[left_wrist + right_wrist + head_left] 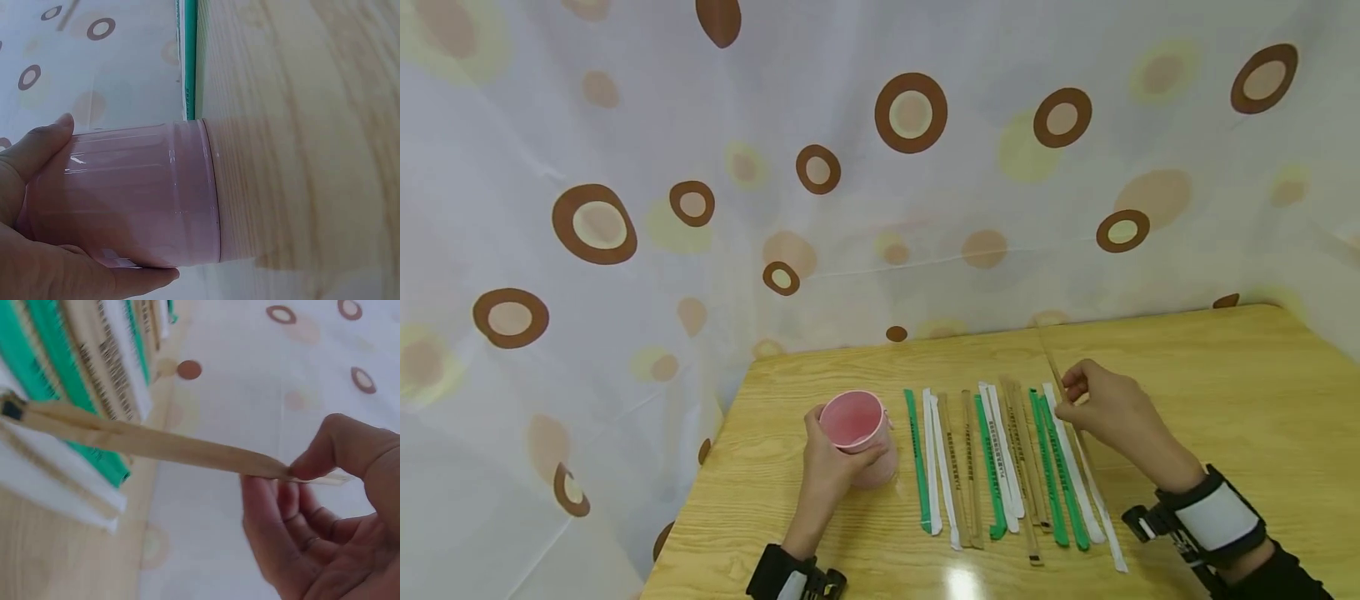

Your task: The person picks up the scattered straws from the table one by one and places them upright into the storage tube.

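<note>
My left hand (pixel 833 463) grips a pink cup (pixel 880 468) standing on the table, its thumb and fingers around the wall; the left wrist view shows the cup's ribbed side (pixel 131 194). Between the thumb and fingertips of my right hand (pixel 1112 412) is a brown paper-wrapped straw (pixel 187 454), pinched and raised above the right end of a row of straws. That row holds several green-wrapped straws (pixel 917 458), white-wrapped straws (pixel 931 467) and brown-wrapped straws (pixel 970 467), lying roughly side by side. A white-wrapped straw (pixel 1108 529) lies at the row's right end.
The wooden table (pixel 1240 400) stretches left and right of the row. Behind it hangs a white curtain (pixel 970 208) patterned with brown rings, meeting the table's back edge and left side.
</note>
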Motion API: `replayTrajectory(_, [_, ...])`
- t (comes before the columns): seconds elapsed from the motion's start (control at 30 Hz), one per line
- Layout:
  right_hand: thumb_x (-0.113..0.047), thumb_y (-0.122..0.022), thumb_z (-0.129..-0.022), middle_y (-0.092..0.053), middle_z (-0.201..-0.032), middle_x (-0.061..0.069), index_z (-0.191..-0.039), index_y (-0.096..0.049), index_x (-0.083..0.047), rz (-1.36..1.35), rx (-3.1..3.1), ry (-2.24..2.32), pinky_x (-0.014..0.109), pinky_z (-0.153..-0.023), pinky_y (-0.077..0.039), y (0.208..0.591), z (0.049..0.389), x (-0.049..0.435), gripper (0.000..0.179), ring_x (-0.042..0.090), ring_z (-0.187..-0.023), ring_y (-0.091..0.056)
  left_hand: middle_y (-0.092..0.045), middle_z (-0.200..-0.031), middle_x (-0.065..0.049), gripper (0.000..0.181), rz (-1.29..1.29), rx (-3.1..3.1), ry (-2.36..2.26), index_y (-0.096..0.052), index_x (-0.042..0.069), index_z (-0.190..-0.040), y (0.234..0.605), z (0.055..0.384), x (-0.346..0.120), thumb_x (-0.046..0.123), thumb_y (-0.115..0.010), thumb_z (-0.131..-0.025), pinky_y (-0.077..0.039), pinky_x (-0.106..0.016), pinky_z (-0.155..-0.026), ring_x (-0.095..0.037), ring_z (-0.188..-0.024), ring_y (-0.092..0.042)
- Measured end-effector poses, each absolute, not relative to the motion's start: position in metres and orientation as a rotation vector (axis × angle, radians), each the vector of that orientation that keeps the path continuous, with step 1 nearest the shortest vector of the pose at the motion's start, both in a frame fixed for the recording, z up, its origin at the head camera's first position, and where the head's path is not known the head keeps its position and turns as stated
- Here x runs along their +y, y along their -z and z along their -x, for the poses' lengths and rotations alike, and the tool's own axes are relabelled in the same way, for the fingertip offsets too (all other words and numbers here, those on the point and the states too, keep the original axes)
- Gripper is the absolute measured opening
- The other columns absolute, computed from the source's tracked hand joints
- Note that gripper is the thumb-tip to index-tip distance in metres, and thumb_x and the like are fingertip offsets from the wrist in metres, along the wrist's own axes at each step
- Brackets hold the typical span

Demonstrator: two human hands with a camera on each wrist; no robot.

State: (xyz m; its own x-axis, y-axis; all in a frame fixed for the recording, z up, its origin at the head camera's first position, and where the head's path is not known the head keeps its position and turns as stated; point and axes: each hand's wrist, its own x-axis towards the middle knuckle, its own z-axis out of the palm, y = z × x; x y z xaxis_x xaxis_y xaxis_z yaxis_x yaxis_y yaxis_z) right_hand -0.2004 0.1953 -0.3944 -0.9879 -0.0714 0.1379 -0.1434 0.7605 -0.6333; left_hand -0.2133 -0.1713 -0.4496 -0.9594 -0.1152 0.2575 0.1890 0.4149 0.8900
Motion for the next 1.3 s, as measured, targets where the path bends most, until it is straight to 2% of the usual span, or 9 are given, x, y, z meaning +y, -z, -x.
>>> replayTrajectory(0.2, [-0.017, -0.062, -0.081, -0.058, -0.092, 0.003, -0.106, -0.052, -0.007, -0.304, -2.642, -1.137, 0.029, -0.061, -0.048, 0.381, 0.196, 0.163, 0.028, 0.013, -0.076, -0.057, -0.051, -0.126, -0.015, 0.103, 0.071, -2.388, 1.582, -0.027, 0.011, -0.135, 0.450, 0.213, -0.172, 0.032, -0.088, -0.054, -0.043, -0.046, -0.094, -0.029, -0.115, -0.050])
replayTrajectory(0.53, [-0.007, -0.061, -0.080, -0.056, -0.088, -0.005, -0.101, -0.053, -0.015, -0.614, -2.210, -1.263, 0.022, -0.064, -0.051, 0.380, 0.198, 0.105, 0.024, 0.006, -0.079, -0.056, -0.050, -0.127, -0.015, 0.102, 0.057, -2.397, 1.586, -0.026, 0.011, -0.134, 0.453, 0.212, -0.172, 0.031, -0.088, -0.055, -0.042, -0.046, -0.095, -0.029, -0.116, -0.049])
replayTrajectory(0.7, [-0.007, -0.060, -0.081, -0.055, -0.091, -0.005, -0.103, -0.052, -0.016, -0.757, -2.010, -1.305, 0.022, -0.066, -0.052, 0.374, 0.203, 0.076, 0.025, 0.006, -0.083, -0.057, -0.049, -0.127, -0.015, 0.103, 0.064, -2.388, 1.590, -0.026, 0.011, -0.134, 0.453, 0.213, -0.171, 0.031, -0.088, -0.055, -0.042, -0.047, -0.096, -0.029, -0.117, -0.048])
replayTrajectory(0.97, [-0.004, -0.060, -0.081, -0.057, -0.093, -0.001, -0.106, -0.052, -0.013, -0.806, -1.774, -1.379, 0.024, -0.069, -0.052, 0.352, 0.208, 0.038, 0.027, 0.010, -0.086, -0.060, -0.048, -0.128, -0.016, 0.102, 0.093, -2.380, 1.605, -0.026, 0.011, -0.134, 0.451, 0.215, -0.169, 0.032, -0.088, -0.056, -0.041, -0.047, -0.096, -0.030, -0.117, -0.048])
replayTrajectory(1.1, [-0.002, -0.061, -0.081, -0.058, -0.097, 0.005, -0.109, -0.052, -0.008, -0.851, -1.712, -1.321, 0.022, -0.071, -0.051, 0.359, 0.213, 0.019, 0.030, 0.013, -0.088, -0.061, -0.048, -0.128, -0.016, 0.101, 0.090, -2.390, 1.601, -0.025, 0.012, -0.135, 0.450, 0.214, -0.169, 0.033, -0.087, -0.058, -0.041, -0.047, -0.096, -0.030, -0.117, -0.048])
replayTrajectory(1.3, [-0.001, -0.061, -0.082, -0.055, -0.098, 0.003, -0.109, -0.050, -0.008, -0.970, -1.785, -1.233, 0.018, -0.075, -0.049, 0.385, 0.221, -0.007, 0.030, 0.011, -0.093, -0.058, -0.047, -0.129, -0.014, 0.100, 0.108, -2.413, 1.589, -0.023, 0.012, -0.136, 0.452, 0.212, -0.173, 0.034, -0.085, -0.061, -0.043, -0.043, -0.095, -0.027, -0.116, -0.049])
